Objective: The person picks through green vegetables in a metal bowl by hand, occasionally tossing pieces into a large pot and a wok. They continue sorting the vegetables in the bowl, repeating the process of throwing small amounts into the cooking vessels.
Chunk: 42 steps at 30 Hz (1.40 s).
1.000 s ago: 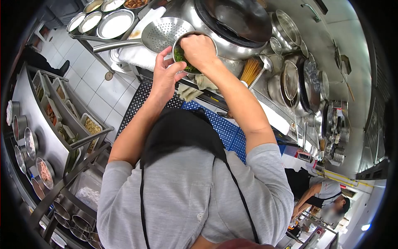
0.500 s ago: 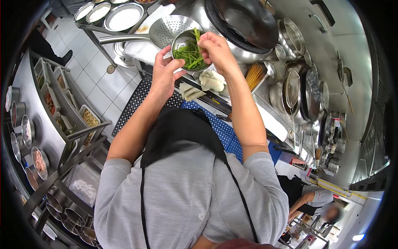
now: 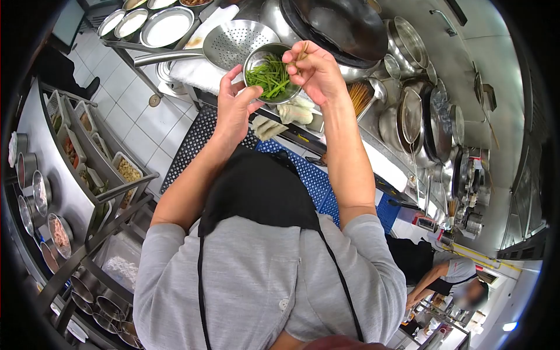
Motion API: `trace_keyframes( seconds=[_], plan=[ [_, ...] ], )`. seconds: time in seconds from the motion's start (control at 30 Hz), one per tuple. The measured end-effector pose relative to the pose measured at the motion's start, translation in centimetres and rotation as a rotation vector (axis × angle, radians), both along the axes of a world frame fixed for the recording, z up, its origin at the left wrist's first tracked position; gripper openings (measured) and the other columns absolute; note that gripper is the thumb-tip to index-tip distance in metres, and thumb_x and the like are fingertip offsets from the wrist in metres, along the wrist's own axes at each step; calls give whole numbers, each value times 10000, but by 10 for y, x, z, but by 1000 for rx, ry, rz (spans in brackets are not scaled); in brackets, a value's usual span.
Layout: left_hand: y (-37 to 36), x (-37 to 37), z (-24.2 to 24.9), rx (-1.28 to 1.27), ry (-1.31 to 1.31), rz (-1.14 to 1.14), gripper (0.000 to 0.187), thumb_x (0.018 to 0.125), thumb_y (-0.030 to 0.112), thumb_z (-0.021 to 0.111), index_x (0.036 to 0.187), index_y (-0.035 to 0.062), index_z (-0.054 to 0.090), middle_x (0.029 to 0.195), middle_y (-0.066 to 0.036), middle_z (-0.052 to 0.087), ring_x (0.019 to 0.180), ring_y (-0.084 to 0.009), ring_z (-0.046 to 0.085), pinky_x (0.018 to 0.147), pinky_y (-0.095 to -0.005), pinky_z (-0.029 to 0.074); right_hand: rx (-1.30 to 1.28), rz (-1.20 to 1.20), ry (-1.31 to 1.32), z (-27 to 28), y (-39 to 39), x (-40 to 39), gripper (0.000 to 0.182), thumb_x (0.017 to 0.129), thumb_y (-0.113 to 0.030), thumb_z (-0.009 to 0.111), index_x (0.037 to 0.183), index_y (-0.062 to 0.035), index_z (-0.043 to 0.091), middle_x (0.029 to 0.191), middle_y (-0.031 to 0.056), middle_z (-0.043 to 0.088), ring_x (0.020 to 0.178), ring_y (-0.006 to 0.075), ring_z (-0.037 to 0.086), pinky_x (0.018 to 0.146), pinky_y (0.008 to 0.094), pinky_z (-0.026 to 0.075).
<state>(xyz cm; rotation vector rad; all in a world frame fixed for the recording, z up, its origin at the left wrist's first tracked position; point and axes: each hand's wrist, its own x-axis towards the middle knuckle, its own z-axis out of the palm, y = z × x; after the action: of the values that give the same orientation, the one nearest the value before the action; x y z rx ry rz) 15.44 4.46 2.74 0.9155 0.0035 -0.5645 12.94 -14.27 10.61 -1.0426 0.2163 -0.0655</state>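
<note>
A round metal bowl [image 3: 291,90] with cut green vegetables [image 3: 269,77] in it is held by its left rim in my left hand [image 3: 236,105], thumb over the edge. Above the bowl's right side is my right hand [image 3: 315,71], its thumb and fingers pinched together at something thin and brownish, too small to name. A perforated metal strainer [image 3: 233,44] with a long handle lies just behind the bowl. Folded pale cloths [image 3: 296,111] rest on the counter edge beneath it.
Dark woks [image 3: 341,26] stand behind on the stove side. Pans and strainers [image 3: 411,116] line the right. Food trays [image 3: 125,169] and metal bowls [image 3: 60,233] are at the left. Another person [image 3: 431,274] is at lower right; a dark-clothed leg [image 3: 64,73] shows at upper left.
My right hand has lifted slightly out of the greens and turned, its fingers now above the bowl's rim. The bowl has shifted a little to the right.
</note>
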Motion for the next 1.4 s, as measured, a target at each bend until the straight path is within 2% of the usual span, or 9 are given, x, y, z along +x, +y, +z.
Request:
trace_keyframes(
  seconds=[0.17,0.23,0.33,0.4,0.57,0.77,0.8,0.93,1.4],
  plan=[
    [-2,-6,1,-3,29,13,710,880,5,637,1499,76,297,1276,-150,542,1142,-229,599,893,-426,551,61,97,8,-1,-18,-3,99,918,-47,549,990,-25,613,778,40,612,582,111,475,495,206,353],
    [-2,-6,0,-23,38,17,738,863,11,662,1500,80,295,1281,-155,525,1137,-235,596,889,-422,547,-178,57,111,7,-15,-5,108,921,-97,584,954,-19,650,732,13,614,579,120,499,505,239,392],
    [-1,-5,-6,-44,23,62,808,819,15,716,1500,71,285,1290,-169,486,1120,-244,590,876,-407,538,-1214,-70,24,-6,6,2,183,885,-189,668,872,-14,721,678,7,649,612,126,563,573,316,488],
    [-4,-7,-4,-33,-10,107,822,806,3,724,1498,61,284,1291,-166,478,1102,-228,585,874,-386,535,-1654,70,199,3,21,1,190,801,-222,711,848,-43,754,738,160,707,692,286,689,690,392,548],
    [-11,-15,2,19,-121,155,796,831,-13,711,1501,105,297,1302,-152,468,1115,-224,590,875,-391,537,-1902,147,263,-11,44,9,196,786,-225,711,815,-35,751,790,240,699,829,427,695,764,489,555],
    [-4,-11,-2,4,-20,162,784,846,-13,695,1506,114,291,1312,-170,475,1126,-243,596,883,-407,546,-1362,26,71,-17,18,14,174,848,-198,664,852,-30,712,665,71,651,553,221,601,542,363,500],
    [-3,-9,-3,-14,-2,166,780,852,-10,688,1508,116,285,1312,-176,482,1131,-249,597,886,-411,548,-936,30,141,-12,17,13,123,887,-181,609,866,-63,636,695,3,571,520,92,434,440,251,369],
    [1,-2,-2,-151,141,155,805,847,4,679,1515,95,239,1280,-175,510,1090,-294,623,915,-437,568,34,45,97,11,-8,-3,54,902,-116,553,876,-70,544,770,71,543,552,78,412,411,193,315],
    [-7,0,-7,-242,48,86,810,892,18,625,1562,123,183,1356,-187,509,1216,-312,580,997,-493,535,47,36,68,15,-26,-20,125,867,-14,522,951,-37,612,673,4,498,506,67,352,402,187,285]
  ],
)
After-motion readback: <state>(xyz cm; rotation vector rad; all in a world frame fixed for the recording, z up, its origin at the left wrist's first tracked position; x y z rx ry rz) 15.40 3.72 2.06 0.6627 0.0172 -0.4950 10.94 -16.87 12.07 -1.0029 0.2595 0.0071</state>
